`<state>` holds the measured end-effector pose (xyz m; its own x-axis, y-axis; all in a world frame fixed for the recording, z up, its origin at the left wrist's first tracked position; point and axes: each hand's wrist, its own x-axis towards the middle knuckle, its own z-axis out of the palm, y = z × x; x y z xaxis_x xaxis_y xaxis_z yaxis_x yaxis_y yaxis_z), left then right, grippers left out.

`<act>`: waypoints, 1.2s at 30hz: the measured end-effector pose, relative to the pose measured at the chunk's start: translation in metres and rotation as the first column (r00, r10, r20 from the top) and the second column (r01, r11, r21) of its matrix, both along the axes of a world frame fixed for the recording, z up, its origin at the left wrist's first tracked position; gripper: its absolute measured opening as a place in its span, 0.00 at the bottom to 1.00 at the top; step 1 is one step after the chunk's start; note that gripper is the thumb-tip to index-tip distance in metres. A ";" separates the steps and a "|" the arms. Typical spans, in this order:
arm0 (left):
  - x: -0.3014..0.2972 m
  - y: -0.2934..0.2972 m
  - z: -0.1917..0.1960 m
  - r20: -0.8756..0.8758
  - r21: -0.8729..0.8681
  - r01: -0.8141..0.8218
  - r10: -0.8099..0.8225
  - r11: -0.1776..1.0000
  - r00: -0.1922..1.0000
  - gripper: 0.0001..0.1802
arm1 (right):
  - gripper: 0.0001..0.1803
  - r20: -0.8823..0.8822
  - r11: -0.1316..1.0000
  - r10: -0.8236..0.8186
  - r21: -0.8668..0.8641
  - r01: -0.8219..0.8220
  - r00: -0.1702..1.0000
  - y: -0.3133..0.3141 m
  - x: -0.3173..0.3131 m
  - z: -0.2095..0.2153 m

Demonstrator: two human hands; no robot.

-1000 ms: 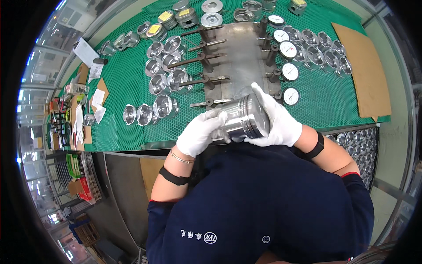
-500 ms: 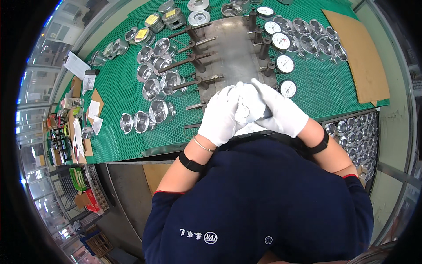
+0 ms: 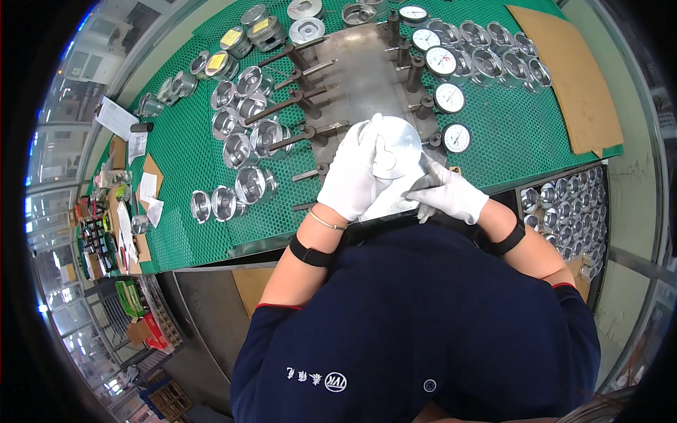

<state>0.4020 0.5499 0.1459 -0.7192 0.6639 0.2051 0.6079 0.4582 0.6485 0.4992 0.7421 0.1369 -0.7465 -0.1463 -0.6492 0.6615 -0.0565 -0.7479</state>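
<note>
Fingers of the left hand [image 3: 356,173], in a white glove, were wrapped over the near side of a shiny metal piston [image 3: 396,151], thumb pressed on its flat round crown. Below it, the right hand [image 3: 451,195], also gloved in white, clasped the piston's lower skirt from the right, fingers curled underneath. Both hands gripped the piece, which was lifted clear of the workbench [image 3: 493,151] above its near edge, just in front of a grey steel gauge plate [image 3: 363,77].

That plate lay at the middle of the bench's green mesh mat, with dark rods on posts [image 3: 296,106] along its left side and round white-faced dial gauges [image 3: 444,99] in a row down its right side. Left of the plate stood a cluster of similar pistons [image 3: 243,134], open ends up; more pistons [image 3: 501,53] sat toward the far right corner. Near the far left edge, three of them [image 3: 240,42] carried yellow rectangular labels on top. A flat brown cardboard sheet [image 3: 571,77] covered the bench's right end. White paper slips and brown cardboard tags [image 3: 144,187] lay along the left edge, with a white printed sheet [image 3: 116,116] beyond the left corner. A dark compartment [image 3: 571,211] below the near right corner held rows of further pistons.
</note>
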 end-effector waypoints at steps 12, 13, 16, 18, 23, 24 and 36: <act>-0.002 0.002 -0.006 -0.132 0.061 0.013 -0.005 0.998 0.991 0.56 | 0.56 0.001 1.000 -0.012 -0.027 0.012 1.000 0.002 0.001 -0.002; -0.001 0.002 -0.007 -0.128 0.061 0.005 0.003 0.998 0.992 0.56 | 0.56 0.011 1.000 -0.008 -0.010 0.008 1.000 0.001 0.000 0.000; 0.001 0.003 -0.007 -0.131 0.067 -0.008 0.017 0.998 0.991 0.56 | 0.56 0.007 1.000 -0.009 0.006 0.009 1.000 -0.001 -0.001 0.004; 0.000 0.003 -0.007 -0.153 0.079 0.002 0.011 0.997 0.988 0.56 | 0.56 0.017 0.999 -0.011 0.030 0.010 1.000 -0.002 -0.002 0.008; 0.002 0.004 -0.010 -0.088 0.066 -0.041 0.046 0.997 0.995 0.57 | 0.56 0.022 0.999 -0.010 0.049 0.009 1.000 -0.002 -0.001 0.005; 0.003 0.005 -0.010 -0.059 0.061 -0.054 0.058 0.997 0.997 0.58 | 0.56 0.022 0.999 -0.013 0.050 0.012 1.000 -0.002 -0.001 0.004; 0.030 -0.014 0.031 0.591 0.329 -0.091 -0.130 0.940 0.796 0.21 | 0.32 -0.736 0.724 0.495 0.644 0.249 0.462 0.035 0.009 0.035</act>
<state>0.4319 0.5357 0.1770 -0.7553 0.6530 -0.0558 0.0543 0.1472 0.9876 0.5077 0.7775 0.1721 -0.9337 -0.1637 0.3184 -0.3454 0.6462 -0.6805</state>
